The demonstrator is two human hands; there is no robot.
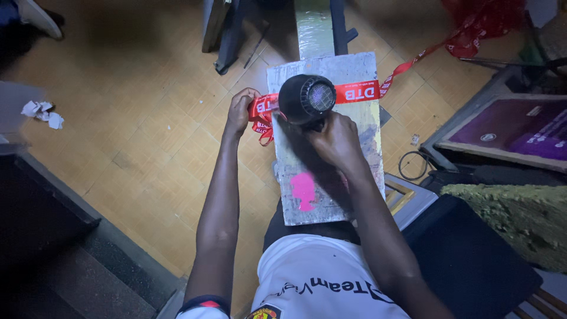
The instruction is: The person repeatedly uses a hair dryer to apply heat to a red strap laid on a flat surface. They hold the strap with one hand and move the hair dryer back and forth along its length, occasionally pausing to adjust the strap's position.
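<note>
Right hand (338, 142) grips the handle of a black dryer (307, 98), its grille facing up, just above the knuckles. Left hand (240, 110) is clenched on a red ribbon (354, 93), which runs from that fist under the dryer and across a worn board (331, 177). A pink patch (303, 190) on the board lies near the right wrist.

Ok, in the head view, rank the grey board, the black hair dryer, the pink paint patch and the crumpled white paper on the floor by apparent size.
1. Grey board, clearly largest.
2. Black hair dryer, held in the right hand.
3. Pink paint patch and crumpled white paper look alike; the paper lies farther away, so unranked.
</note>
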